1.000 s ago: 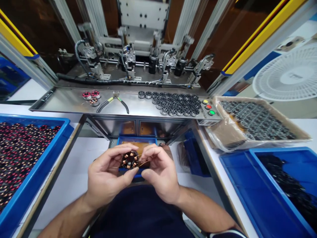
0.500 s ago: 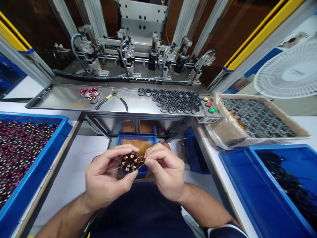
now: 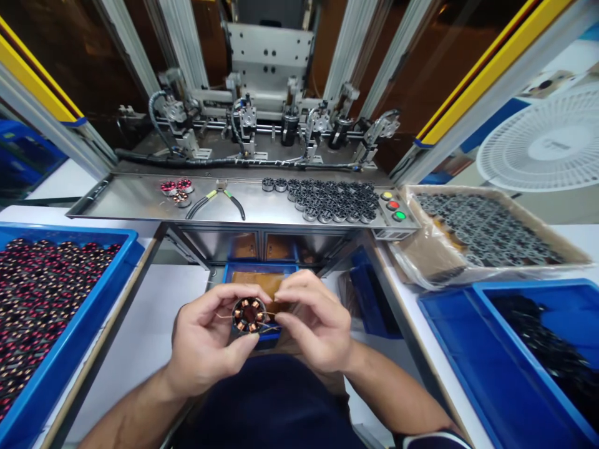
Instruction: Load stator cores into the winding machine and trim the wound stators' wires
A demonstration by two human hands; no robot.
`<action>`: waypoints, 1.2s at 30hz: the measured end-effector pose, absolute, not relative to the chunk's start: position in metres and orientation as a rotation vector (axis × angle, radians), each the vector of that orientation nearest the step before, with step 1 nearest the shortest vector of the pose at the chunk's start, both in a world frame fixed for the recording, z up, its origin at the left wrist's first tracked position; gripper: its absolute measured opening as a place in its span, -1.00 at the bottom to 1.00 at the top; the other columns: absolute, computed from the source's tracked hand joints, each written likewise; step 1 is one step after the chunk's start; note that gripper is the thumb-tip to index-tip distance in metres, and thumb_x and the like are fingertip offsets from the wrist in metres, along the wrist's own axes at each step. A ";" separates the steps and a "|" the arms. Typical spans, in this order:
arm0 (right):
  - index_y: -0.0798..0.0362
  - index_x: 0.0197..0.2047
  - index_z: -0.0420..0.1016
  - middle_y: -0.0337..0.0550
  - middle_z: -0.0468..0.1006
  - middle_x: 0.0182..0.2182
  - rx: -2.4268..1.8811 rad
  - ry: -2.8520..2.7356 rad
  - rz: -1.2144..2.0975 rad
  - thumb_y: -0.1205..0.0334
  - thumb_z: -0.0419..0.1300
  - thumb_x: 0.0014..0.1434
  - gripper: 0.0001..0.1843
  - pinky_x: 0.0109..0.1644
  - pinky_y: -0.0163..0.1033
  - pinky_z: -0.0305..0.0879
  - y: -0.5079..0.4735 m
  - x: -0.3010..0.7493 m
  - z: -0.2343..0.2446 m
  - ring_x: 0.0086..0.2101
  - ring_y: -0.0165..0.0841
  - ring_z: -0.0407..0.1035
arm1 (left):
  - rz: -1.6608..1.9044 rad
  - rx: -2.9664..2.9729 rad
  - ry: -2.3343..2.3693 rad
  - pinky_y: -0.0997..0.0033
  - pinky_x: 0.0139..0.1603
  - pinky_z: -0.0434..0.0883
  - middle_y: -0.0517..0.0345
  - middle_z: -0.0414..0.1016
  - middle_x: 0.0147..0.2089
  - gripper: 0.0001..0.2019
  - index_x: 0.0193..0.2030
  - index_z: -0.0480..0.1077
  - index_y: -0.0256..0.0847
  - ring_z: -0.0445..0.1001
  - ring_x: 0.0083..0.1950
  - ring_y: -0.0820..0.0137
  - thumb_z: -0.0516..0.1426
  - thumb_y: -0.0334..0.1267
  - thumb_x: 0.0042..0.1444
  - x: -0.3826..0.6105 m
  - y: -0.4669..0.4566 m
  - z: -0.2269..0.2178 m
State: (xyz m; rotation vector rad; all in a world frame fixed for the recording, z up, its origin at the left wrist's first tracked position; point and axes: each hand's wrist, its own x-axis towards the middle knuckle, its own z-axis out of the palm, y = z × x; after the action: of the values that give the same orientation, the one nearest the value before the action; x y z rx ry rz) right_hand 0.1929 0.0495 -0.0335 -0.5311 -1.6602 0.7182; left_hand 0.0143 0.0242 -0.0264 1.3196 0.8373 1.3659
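Observation:
Between the thumb and fingers of my left hand is a motor stator, a dark ring with copper coils, its open face toward me. Loose copper wire ends stick out on both of its sides. The wire ends on the right run to the fingertips of my right hand, which is curled and closed around them; the exact pinch point is partly hidden. Both hands are above a blue bin with a brown sheet in it.
On the metal ledge lie three wound stators, cutting pliers and rows of dark cores. Push buttons sit at its right. Blue trays and a carton of parts flank me; a fan stands right.
The view has tilted a little, so the bench sits lower. Around the wire ends, my right thumb and index finger have spread slightly. The stator has turned a bit in my left hand.

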 end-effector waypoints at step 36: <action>0.10 -0.25 0.60 -0.08 0.58 -0.28 -0.375 -1.940 0.221 0.36 0.42 0.03 -0.82 -0.20 -0.16 0.45 0.048 0.202 -0.018 -0.23 -0.33 0.39 | 0.957 0.924 0.637 0.58 -0.25 0.49 0.10 0.57 -0.23 -0.68 -0.09 0.50 -0.19 0.54 -0.28 0.44 0.34 -0.25 -0.02 0.014 0.023 -0.027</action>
State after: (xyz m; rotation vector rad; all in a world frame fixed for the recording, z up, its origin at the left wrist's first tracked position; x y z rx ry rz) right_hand 0.2022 0.0476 -0.0183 -0.3753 -1.9398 0.2214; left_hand 0.0139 0.0232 -0.0274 0.9239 0.6372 0.9570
